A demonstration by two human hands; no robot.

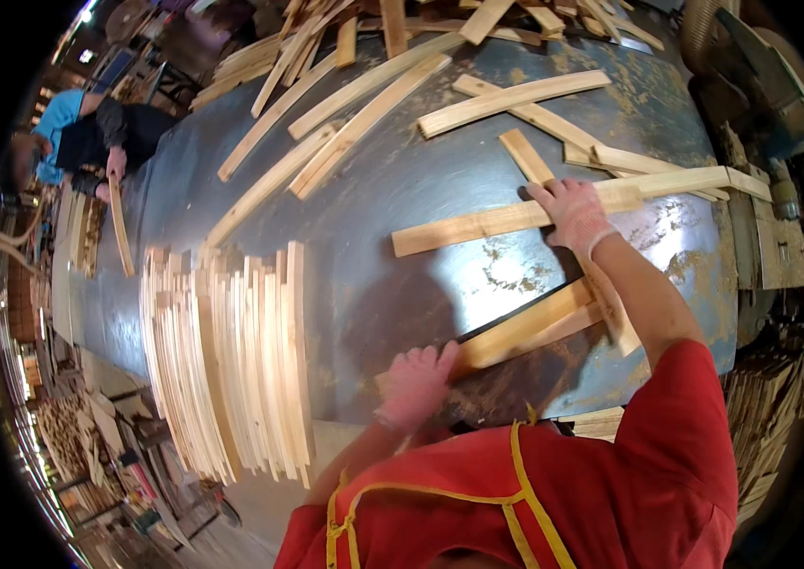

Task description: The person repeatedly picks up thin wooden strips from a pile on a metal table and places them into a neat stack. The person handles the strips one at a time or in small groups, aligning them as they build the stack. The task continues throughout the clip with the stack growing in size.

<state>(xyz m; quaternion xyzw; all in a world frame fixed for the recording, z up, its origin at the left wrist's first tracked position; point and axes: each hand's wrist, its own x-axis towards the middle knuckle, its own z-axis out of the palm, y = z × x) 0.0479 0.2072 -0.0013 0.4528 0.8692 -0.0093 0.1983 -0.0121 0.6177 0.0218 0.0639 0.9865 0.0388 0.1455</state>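
Note:
My right hand [573, 216], in a thin pale glove, is closed over a pale wooden slat [468, 228] lying crosswise above the metal table [374, 256]. Under that hand another slat [520, 156] runs crosswise, its far end showing beyond the fingers. Close to my body, my left hand [418, 381], gloved the same way, grips the left part of a wider wooden slat [525, 322]. A curved strip [613, 318] crosses near the right end of this slat. The palms and the undersides of both held pieces are hidden.
A tight row of upright-edged slats [255, 360] stands at the table's left front. Loose curved slats [369, 128] lie across the far side, with a heap [487, 19] behind. At far left, a person in blue [61, 123] holds a curved strip [119, 228]. Machinery [776, 104] borders the right.

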